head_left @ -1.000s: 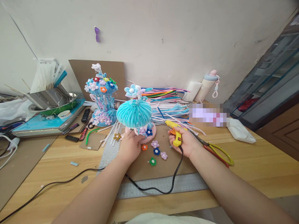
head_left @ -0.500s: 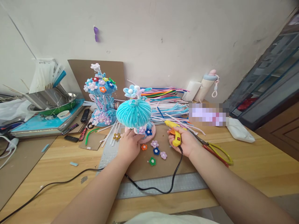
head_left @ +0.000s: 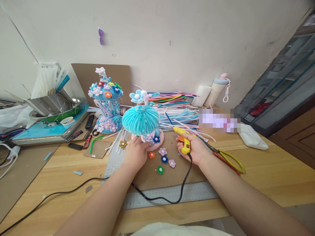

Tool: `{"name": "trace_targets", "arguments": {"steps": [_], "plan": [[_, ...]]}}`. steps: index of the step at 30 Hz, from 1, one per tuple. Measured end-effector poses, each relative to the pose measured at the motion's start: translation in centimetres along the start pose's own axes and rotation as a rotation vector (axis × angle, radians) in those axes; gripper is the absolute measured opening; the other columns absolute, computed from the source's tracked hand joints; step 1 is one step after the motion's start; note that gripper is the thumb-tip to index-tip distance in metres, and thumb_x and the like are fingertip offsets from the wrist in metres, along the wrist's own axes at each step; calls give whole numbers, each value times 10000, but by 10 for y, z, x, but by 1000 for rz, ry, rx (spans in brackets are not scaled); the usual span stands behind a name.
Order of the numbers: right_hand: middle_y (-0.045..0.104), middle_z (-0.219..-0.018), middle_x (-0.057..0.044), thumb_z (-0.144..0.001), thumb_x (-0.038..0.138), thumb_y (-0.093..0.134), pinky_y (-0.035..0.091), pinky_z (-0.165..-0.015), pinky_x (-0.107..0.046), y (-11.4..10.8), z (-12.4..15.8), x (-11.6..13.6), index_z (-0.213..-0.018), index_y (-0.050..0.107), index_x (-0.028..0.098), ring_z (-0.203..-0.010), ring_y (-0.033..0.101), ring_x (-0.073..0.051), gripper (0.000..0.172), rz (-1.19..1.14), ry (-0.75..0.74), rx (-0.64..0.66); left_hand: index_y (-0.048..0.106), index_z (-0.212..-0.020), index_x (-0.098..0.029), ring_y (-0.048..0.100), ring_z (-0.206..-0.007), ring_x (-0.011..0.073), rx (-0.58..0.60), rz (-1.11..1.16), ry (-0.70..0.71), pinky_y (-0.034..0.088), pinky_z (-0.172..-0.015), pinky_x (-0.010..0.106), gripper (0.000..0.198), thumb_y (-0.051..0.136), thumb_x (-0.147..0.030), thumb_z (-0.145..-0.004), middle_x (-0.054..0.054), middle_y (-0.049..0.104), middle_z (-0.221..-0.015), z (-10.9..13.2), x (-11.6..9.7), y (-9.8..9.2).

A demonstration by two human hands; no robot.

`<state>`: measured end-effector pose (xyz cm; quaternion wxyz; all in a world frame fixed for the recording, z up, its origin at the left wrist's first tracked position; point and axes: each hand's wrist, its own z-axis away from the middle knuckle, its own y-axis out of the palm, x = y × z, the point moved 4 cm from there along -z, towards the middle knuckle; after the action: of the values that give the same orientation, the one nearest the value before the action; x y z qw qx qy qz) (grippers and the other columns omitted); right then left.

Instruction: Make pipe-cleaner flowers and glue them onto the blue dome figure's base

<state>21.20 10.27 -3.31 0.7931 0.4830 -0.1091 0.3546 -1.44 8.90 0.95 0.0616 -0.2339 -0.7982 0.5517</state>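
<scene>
A turquoise pipe-cleaner mushroom ornament point(head_left: 140, 120) stands on a pink round base point(head_left: 160, 139) at the middle of the table. My left hand point(head_left: 135, 153) grips the base at its near left side, fingers curled round it. My right hand point(head_left: 194, 149) is closed on a yellow hot glue gun point(head_left: 184, 140), nozzle pointing left and away, a little right of the ornament. The gun's black cord point(head_left: 172, 200) loops back across the cutting mat. Several small pipe-cleaner flowers point(head_left: 164, 160) lie on brown cardboard point(head_left: 157, 178) between my hands.
A second blue flower-covered ornament point(head_left: 106, 101) stands behind on the left. A heap of coloured pipe cleaners point(head_left: 177, 108) lies at the back. Yellow-handled scissors point(head_left: 228, 157) lie right of my right hand. A metal bowl point(head_left: 52, 103) and books sit at far left, a white cloth point(head_left: 253, 137) at right.
The ornament has shifted very slightly left under my left hand. My right hand with the glue gun has barely moved.
</scene>
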Motion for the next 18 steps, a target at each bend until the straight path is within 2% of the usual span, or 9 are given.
{"name": "trace_targets", "arguments": {"steps": [9, 12, 15, 18], "plan": [[570, -622, -9, -790, 233, 566, 418, -341, -169, -1, 0, 0, -816, 566, 151, -439, 505, -79, 86, 3, 8, 0, 723, -942, -279, 506, -958, 270, -9, 36, 3, 438, -790, 400, 353, 479, -96, -765, 88, 629, -905, 1, -1, -1], [572, -621, -16, -797, 245, 563, 418, -339, -174, -1, 0, 0, -822, 568, 155, -439, 507, -85, 93, 2, 14, 0, 718, -936, -260, 522, -916, 255, -51, 106, 6, 445, -772, 383, 375, 465, -64, -741, 79, 629, -861, 1, 1, -3], [579, -633, -19, -800, 242, 560, 419, -343, -173, -1, 0, 0, -826, 564, 157, -435, 502, -80, 90, -3, 16, 2, 682, -916, -191, 547, -842, 229, -113, 172, -42, 454, -727, 349, 356, 434, -30, -716, 74, 615, -808, 4, 5, -10], [585, -654, -20, -798, 235, 561, 422, -351, -167, -1, 0, 0, -832, 562, 153, -439, 503, -74, 88, -8, 15, 6, 628, -950, -167, 567, -796, 213, -103, 225, -95, 458, -664, 315, 366, 408, -13, -700, 73, 614, -829, 5, 8, -13]]}}
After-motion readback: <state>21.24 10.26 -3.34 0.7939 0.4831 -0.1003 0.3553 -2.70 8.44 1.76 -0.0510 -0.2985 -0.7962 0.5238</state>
